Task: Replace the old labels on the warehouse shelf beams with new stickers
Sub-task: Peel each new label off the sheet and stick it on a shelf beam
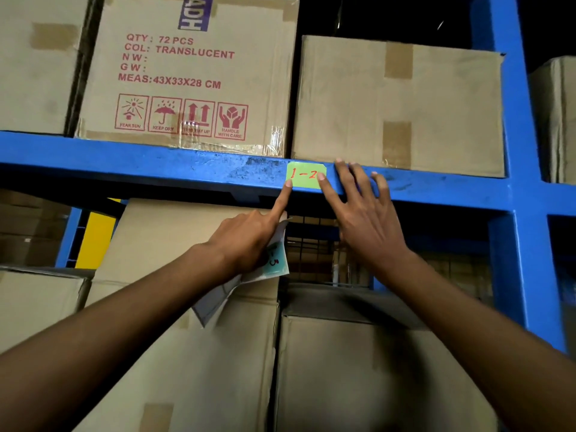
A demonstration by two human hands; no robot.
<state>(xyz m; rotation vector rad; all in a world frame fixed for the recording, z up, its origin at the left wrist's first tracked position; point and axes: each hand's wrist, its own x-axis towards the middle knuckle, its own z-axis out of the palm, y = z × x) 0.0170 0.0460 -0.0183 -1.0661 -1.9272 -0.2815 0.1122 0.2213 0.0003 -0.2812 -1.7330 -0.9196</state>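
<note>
A green sticker point(304, 175) with red writing "1-2" lies flat on the front of the blue shelf beam point(140, 166). My left hand point(249, 238) points its index fingertip onto the sticker's lower left corner, while its other fingers clamp a sticker sheet point(274, 260) with a pale green label and white backing paper. My right hand point(364, 210) rests spread on the beam, thumb tip pressing the sticker's right edge, fingers flat on the blue metal to the right.
Cardboard boxes stand on the beam: a printed one point(187, 76) at left, a plain one point(399, 104) at right. More boxes point(358, 369) fill the level below. A blue upright post point(514, 188) rises at right, with wire mesh point(314, 254) behind.
</note>
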